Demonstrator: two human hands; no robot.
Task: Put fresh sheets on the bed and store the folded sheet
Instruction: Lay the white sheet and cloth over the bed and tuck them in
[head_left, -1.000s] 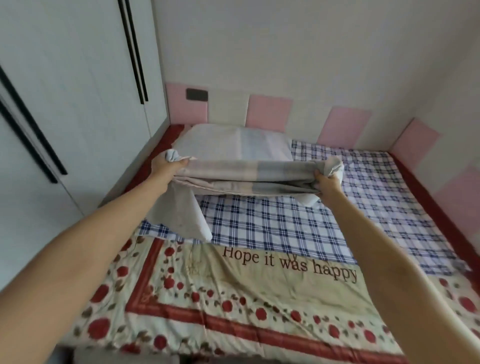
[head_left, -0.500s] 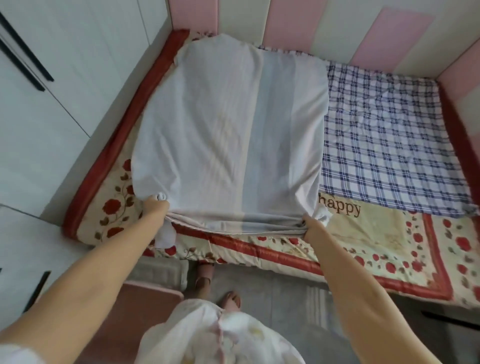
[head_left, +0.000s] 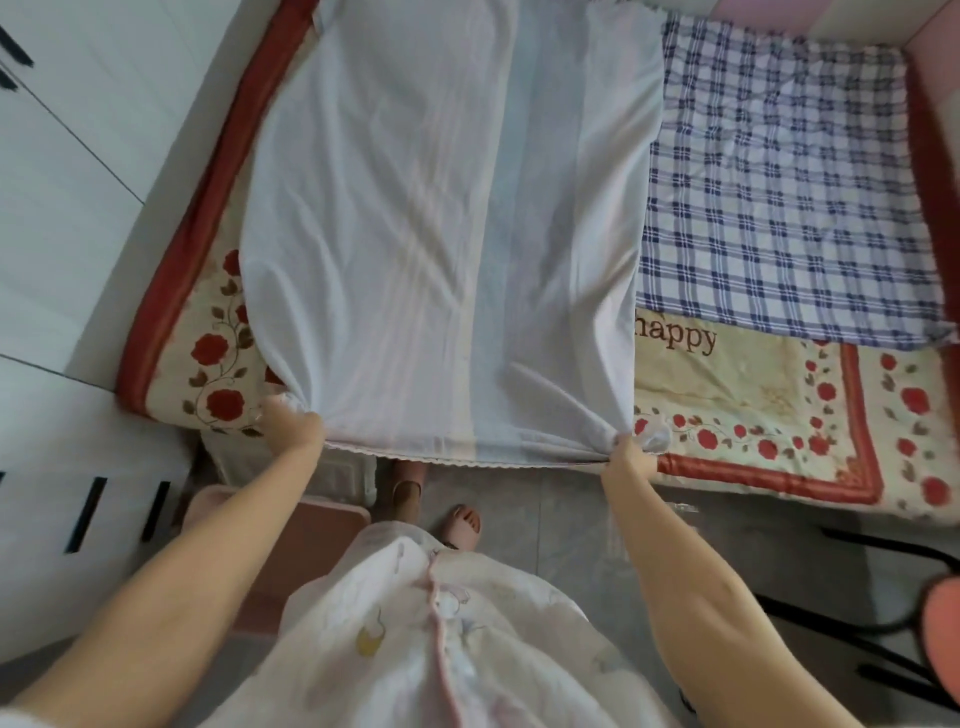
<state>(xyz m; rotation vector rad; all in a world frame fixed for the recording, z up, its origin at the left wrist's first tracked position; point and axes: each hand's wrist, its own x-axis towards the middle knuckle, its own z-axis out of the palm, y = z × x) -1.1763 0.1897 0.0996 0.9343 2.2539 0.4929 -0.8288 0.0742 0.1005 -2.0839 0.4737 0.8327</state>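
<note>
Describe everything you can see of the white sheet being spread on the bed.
The white sheet looks like thin, soft fabric, pale with faint broad lengthwise bands, one bluish-grey, and light creases. It lies spread over the bed's left part, covering part of the floral quilt and meeting the blue plaid sheet along its right edge. Its near hem, narrowly scalloped, is stretched past the bed's edge, each near corner bunched in the left hand and the right hand. Its far end leaves the frame.
</note>
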